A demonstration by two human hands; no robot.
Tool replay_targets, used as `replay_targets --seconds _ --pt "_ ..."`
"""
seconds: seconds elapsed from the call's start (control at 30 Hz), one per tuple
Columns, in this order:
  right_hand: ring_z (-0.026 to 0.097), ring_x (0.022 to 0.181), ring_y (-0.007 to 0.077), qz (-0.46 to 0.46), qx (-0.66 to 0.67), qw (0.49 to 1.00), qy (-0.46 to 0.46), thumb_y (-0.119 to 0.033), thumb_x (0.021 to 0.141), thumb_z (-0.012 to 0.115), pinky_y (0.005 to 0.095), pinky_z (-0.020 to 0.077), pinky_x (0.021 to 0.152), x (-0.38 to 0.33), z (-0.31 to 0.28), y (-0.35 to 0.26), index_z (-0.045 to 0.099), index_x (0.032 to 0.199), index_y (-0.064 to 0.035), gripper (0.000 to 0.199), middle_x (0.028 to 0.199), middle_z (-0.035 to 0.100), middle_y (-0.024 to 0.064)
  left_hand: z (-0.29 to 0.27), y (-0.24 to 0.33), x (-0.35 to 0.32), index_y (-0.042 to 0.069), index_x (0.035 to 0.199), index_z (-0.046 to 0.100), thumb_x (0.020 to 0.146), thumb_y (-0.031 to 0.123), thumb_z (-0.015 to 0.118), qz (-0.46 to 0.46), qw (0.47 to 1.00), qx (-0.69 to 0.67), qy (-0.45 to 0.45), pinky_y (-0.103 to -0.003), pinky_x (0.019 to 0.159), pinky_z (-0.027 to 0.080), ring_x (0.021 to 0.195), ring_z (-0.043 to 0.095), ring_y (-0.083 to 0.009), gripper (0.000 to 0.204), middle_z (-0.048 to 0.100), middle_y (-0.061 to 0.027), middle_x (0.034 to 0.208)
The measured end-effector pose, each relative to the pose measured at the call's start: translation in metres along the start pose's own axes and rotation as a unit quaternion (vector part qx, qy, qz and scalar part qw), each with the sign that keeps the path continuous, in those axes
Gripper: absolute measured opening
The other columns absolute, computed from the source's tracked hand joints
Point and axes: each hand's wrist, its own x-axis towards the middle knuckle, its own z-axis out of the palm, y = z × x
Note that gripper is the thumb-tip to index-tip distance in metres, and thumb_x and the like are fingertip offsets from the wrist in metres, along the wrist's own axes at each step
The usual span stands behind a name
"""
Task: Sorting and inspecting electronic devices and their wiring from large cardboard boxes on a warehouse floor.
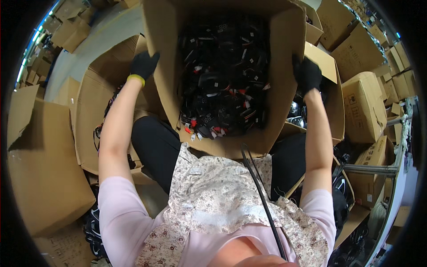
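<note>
At the frame's upper centre, an open brown cardboard box (287, 66) holds jumbled black plastic devices (214, 82) with red and white plugs (193, 122). The black-gloved left hand (144, 65) and black-gloved right hand (308, 74) touch its opposite sides — whether their fingers clasp it, I cannot tell.

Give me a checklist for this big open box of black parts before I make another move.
1. Left hand at the box: ok, at its left wall; grip firmness cannot tell.
2. Right hand at the box: ok, at its right wall; grip firmness cannot tell.
3. Both hands gloved: ok, in black.
4. Black parts inside the walls: ok, heaped within, red and white connectors among them.
5. Support under the box: cannot tell, its underside is hidden.
6. Black cord out of the way: not ok, its upper end overlaps the box's near wall in this view.
</note>
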Motion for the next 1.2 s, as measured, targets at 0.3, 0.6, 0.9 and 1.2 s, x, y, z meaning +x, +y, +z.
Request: replay_targets --seconds 0.3,0.6,0.9,1.2 --pt "0.067 0.083 0.0405 -0.013 0.016 0.997 0.068 -0.05 0.093 0.05 0.0501 0.0543 0.074 -0.057 0.009 0.023 0.071 0.095 -0.0076 0.047 0.09 0.07 0.0213 0.042 -0.001 -0.083 0.001 0.097 0.068 0.09 0.052 0.051 0.025 0.994 -0.006 0.102 -0.051 0.08 0.053 0.085 0.066 -0.0433 0.054 0.069 -0.0243 0.092" --pt "0.067 0.086 0.0418 0.033 0.022 0.999 0.021 -0.05 0.094 0.051 0.0498 0.0544 0.074 -0.042 0.01 0.009 0.071 0.101 -0.0042 0.051 0.089 0.069 0.0236 0.031 0.007 -0.064 -0.002 0.089 0.068 0.088 0.055 0.058 0.033 0.994 -0.058 0.092 -0.049 0.078 0.053 0.087 0.065 -0.0467 0.058 0.068 -0.0259 0.088" --pt "0.068 0.085 0.0364 -0.042 -0.059 0.996 0.045 -0.046 0.096 0.052 0.0447 0.0541 0.071 0.002 0.014 0.022 0.068 0.105 -0.0056 0.045 0.093 0.07 0.0204 0.001 -0.027 -0.028 0.0 0.114 0.066 0.088 0.056 0.059 0.03 0.997 0.065 -0.007 -0.046 0.089 0.05 0.104 0.063 -0.0414 0.062 0.066 -0.0265 0.11" --pt "0.069 0.09 0.0361 -0.099 0.135 0.971 0.171 -0.043 0.091 0.063 0.0435 0.0541 0.076 -0.12 -0.002 0.038 0.074 0.102 -0.0084 0.038 0.094 0.07 0.0205 0.011 -0.029 -0.129 0.003 0.125 0.059 0.096 0.035 0.059 0.017 0.986 -0.16 0.038 -0.043 0.084 0.053 0.098 0.066 -0.0364 0.044 0.067 -0.0173 0.115"
